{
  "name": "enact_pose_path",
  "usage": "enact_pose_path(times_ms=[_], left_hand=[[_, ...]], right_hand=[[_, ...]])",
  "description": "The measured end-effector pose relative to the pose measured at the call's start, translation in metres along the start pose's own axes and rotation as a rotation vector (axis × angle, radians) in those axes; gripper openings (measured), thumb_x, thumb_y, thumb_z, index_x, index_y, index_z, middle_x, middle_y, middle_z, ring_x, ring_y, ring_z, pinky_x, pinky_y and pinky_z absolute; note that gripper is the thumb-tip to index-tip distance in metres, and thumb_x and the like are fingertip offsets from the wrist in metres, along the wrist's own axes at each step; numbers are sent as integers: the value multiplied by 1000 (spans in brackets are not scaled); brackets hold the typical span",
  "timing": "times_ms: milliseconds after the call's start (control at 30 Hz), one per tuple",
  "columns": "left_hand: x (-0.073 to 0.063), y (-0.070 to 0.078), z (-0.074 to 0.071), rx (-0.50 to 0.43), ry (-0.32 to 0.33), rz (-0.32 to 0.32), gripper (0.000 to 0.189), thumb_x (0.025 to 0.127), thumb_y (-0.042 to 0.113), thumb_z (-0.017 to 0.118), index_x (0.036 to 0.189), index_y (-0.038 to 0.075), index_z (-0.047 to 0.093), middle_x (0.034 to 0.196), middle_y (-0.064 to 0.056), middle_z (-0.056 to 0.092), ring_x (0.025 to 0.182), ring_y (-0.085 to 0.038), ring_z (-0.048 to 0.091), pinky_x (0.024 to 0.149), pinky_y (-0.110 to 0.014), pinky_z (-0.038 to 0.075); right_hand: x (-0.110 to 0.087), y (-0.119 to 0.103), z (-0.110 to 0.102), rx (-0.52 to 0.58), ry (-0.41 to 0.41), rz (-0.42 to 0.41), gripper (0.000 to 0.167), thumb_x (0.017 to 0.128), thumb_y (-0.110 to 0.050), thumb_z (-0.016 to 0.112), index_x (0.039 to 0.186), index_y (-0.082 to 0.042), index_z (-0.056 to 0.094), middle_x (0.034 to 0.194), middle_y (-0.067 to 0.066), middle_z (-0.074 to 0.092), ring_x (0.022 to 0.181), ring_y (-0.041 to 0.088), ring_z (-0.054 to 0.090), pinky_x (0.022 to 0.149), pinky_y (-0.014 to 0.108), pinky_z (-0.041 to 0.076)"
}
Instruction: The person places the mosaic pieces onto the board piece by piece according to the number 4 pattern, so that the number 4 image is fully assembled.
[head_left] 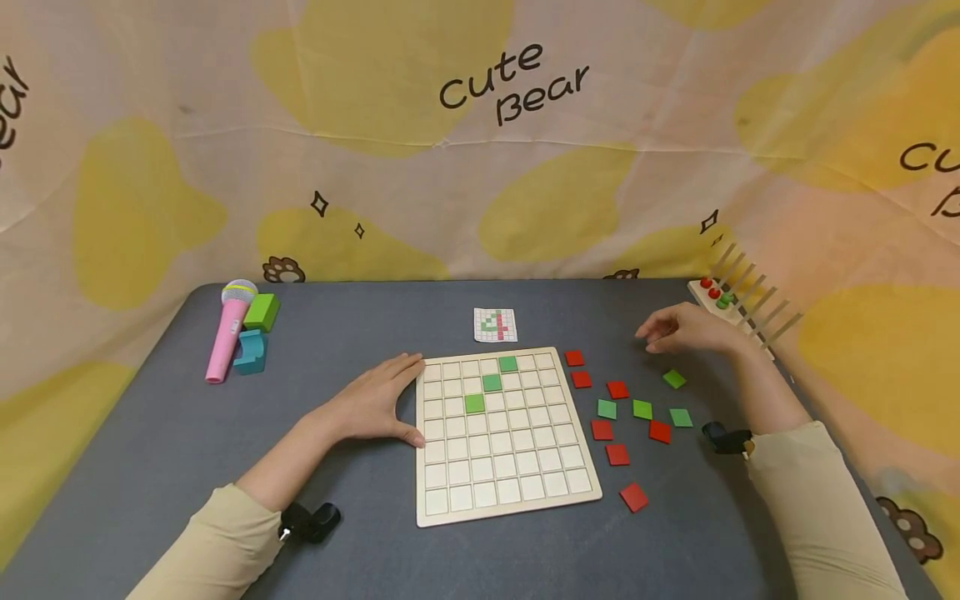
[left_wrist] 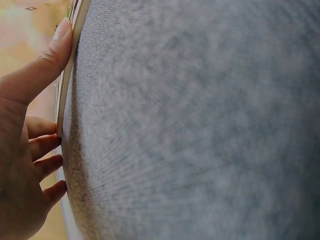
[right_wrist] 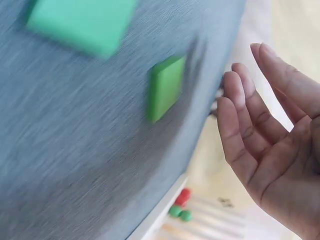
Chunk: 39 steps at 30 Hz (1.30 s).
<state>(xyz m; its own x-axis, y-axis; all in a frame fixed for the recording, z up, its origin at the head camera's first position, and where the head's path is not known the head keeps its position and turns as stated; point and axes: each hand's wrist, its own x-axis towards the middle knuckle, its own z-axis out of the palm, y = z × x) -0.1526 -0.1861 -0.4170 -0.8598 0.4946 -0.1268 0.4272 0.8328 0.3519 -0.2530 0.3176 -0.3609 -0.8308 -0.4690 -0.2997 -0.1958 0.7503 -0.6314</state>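
Against your left hand (head_left: 377, 402), whose spread thumb and extended fingers touch its edge, the grid board (head_left: 502, 442) lies on the worktop (head_left: 360, 317), carrying three green tiles (head_left: 491, 382). Your right hand (head_left: 681, 327), fingers loosely bent and empty, hovers above the worktop near a loose green tile (head_left: 674, 379).

The board (head_left: 501, 442) is pale cream with a white grid. Right of the board: red tiles (head_left: 617, 389), green tiles (head_left: 642, 409). Behind the board: white card (head_left: 495, 325), red-and-green pattern.

Grey table (head_left: 375, 325): board (head_left: 504, 440), loose tiles (head_left: 617, 390), card (head_left: 495, 325), microphone (head_left: 225, 340), blocks (head_left: 262, 313), peg rack (head_left: 733, 314).
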Motion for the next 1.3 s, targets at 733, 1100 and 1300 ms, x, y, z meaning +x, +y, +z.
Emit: enact_pose_path(times_ms=[733,1100,1300], left_hand=[[1,0,1,4,3,-4,125,62,73,78,155,6,31,163,-15,29,152,-39,26,117,-61,30],[2,-1,3,2,-2,-6,125,62,75,77,155,6,31,163,-14,29,152,-39,26,117,-61,30],[1,-1,2,1,-3,-8,124,62,74,78,155,6,30,163,-14,28,152,-39,25,117,-61,29]], right_hand=[[-28,37,0,143,-173,59,38,81,2,73,116,9,61,89,2,52,82,8,46,68,20,47],[-28,45,6,170,-175,18,36,77,4,74,111,10,63,82,-1,48,76,8,41,63,20,42],[-27,45,8,172,-161,7,35,77,3,75,109,11,63,78,-1,43,72,7,39,61,21,40]])
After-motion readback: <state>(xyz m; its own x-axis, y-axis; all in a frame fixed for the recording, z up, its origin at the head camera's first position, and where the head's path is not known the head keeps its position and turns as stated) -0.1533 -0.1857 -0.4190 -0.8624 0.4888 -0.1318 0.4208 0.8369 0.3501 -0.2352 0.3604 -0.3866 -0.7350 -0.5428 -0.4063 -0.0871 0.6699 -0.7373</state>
